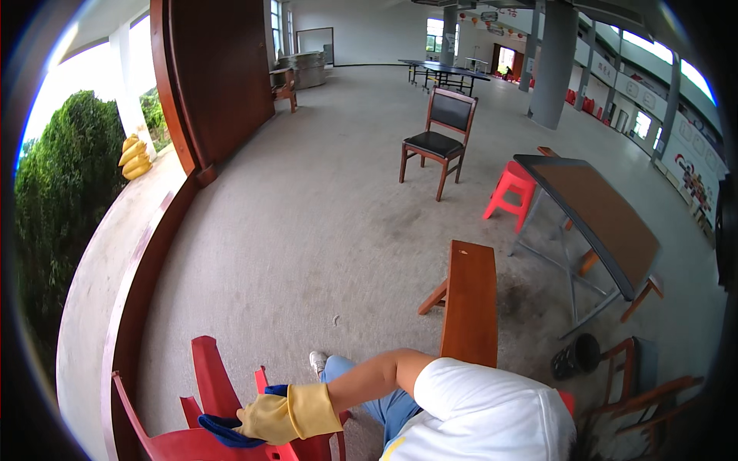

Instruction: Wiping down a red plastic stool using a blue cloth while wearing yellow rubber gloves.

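My right hand [274, 415], in a glove with a yellow back and blue palm side, reaches out to the left over a red plastic chair or stool [213, 374]. Its legs stick up and outward, so it looks overturned or tipped. The glove overlaps the red plastic; whether the fingers close around it is hidden. Below my arm are my legs in blue jeans [398, 406] and one pale shoe [317, 363]. My left hand is out of view.
Ahead stands a wooden bench [470, 299]. Beyond it are a black-padded wooden chair [441, 127], a red stool [513, 193] and a folding table [599, 207]. A black bin [576, 354] is at the right. On the left, a raised door sill [155, 299] borders an outside ledge.
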A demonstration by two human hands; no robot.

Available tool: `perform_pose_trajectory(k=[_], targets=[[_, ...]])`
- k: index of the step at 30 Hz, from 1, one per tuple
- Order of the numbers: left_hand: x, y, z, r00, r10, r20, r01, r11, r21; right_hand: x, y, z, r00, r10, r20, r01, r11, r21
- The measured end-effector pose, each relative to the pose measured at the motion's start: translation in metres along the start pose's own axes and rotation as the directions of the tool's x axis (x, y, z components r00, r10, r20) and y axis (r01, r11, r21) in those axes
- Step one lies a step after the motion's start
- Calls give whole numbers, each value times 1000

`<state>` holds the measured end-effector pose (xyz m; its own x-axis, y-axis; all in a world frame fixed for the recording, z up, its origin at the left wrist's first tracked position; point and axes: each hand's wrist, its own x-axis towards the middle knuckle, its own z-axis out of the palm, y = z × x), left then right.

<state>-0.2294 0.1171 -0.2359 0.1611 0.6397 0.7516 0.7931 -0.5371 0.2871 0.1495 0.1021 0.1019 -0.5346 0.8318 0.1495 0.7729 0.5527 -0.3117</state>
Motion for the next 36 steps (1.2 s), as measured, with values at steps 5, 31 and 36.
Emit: perform_pose_trajectory(k=[5,31,36], targets=[[41,43,-15,999,-29,-20,29,1000,-3,5,11,2,1000,-1,10,3,989,-149],[231,226,-156,869,-269,416,101,918,383,41,56,-38,876,362,-318,-336,932,136],[228,223,-149,890,-238,389,71,915,398,29,-36,1,998,15,65,-11,998,-63]])
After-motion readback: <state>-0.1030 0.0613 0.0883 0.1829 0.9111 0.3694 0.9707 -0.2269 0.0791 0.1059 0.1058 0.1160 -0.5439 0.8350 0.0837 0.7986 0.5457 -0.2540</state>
